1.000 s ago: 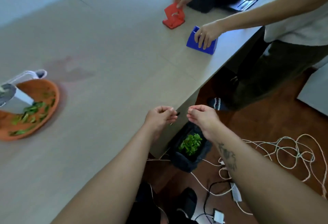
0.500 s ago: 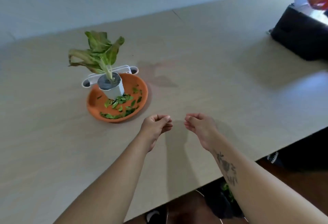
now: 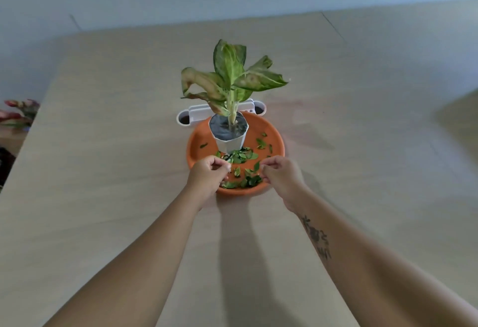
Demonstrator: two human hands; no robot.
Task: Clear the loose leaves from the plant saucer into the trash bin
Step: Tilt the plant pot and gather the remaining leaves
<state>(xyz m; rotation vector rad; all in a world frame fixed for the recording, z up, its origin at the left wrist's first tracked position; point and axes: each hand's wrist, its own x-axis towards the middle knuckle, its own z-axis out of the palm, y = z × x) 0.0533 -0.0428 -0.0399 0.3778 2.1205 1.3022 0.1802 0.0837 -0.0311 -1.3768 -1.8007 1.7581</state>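
Observation:
An orange plant saucer (image 3: 274, 143) sits on the table's middle with a white pot (image 3: 229, 136) and a leafy plant (image 3: 230, 75) standing in it. Small green loose leaves (image 3: 243, 156) lie scattered over the saucer's near half. My left hand (image 3: 208, 175) is at the near left rim, fingertips pinched together in the leaf pile. At the near right rim, my right hand (image 3: 282, 175) has curled fingers touching leaves; whether it grips any is unclear. The trash bin is out of view.
A white plastic holder (image 3: 185, 117) lies on the table right behind the saucer. The beige table (image 3: 103, 145) ends at a left edge, beyond which red-green foliage (image 3: 19, 113) shows. A pale wall runs along the far side.
My view swung from the bin under the table's edge back to the saucer. Both hands moved forward from bare tabletop onto the saucer's near rim, into the leaves.

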